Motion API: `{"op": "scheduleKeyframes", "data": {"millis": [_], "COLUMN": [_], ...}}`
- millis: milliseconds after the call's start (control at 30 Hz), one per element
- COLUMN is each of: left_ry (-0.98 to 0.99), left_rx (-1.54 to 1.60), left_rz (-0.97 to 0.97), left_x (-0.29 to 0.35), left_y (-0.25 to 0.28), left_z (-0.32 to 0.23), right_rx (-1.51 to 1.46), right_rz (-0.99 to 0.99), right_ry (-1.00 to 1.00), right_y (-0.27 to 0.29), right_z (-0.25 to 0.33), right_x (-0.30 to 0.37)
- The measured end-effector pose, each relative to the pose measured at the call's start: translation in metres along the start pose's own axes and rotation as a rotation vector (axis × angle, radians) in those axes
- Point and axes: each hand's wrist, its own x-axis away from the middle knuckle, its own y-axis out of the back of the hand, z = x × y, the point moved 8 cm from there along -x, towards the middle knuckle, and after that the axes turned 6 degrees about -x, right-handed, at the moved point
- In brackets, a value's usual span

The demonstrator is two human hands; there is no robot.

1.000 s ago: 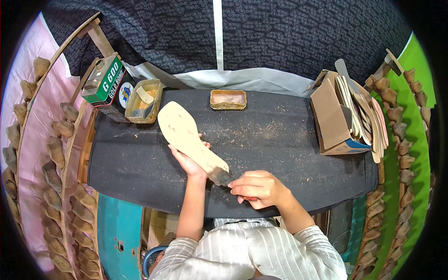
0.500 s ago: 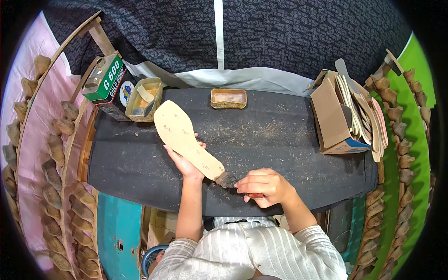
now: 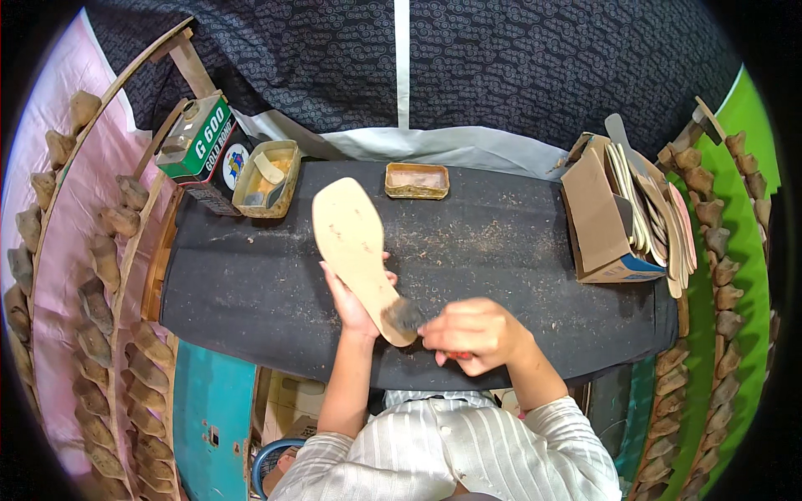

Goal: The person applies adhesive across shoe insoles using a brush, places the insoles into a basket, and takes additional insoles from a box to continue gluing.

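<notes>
A pale tan shoe insole (image 3: 349, 230) with several dark smudges is held above the black-covered table. My left hand (image 3: 353, 307) supports it from beneath and along its edge, its thumb on the left side and fingertips showing on the right. My right hand (image 3: 469, 336) is closed around a small brush, with a bit of red handle showing below the fingers. Dark, spread bristles of the brush (image 3: 403, 317) lie over the insole's heel end. Most of the handle is hidden in my fingers.
On the table (image 3: 501, 309), scattered with crumbs, a shallow box (image 3: 416, 190) stands at the back. At the left are a green and black can (image 3: 200, 150) and a tub (image 3: 288, 190) with scraps. A carton (image 3: 597, 225) of soles stands right. Racks of shoe lasts (image 3: 96, 309) flank both sides.
The insole has turned more upright, its toe end moving right. The brush now lies across the heel, with the heel's rounded tip showing below it. The whole view has shifted slightly.
</notes>
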Motion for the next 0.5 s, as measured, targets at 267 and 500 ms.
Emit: {"op": "scheduleKeyframes", "data": {"millis": [267,500], "left_ry": [-0.059,-0.075], "left_rx": [0.110,0.118], "left_rz": [0.005,-0.039], "left_x": [-0.003,-0.006], "left_y": [0.004,0.014], "left_z": [-0.011,-0.013], "right_rx": [0.001,-0.081], "right_rz": [-0.027,-0.049], "right_ry": [-0.003,-0.032], "right_y": [0.003,0.005], "right_z": [0.002,-0.010], "right_x": [-0.002,0.002]}}
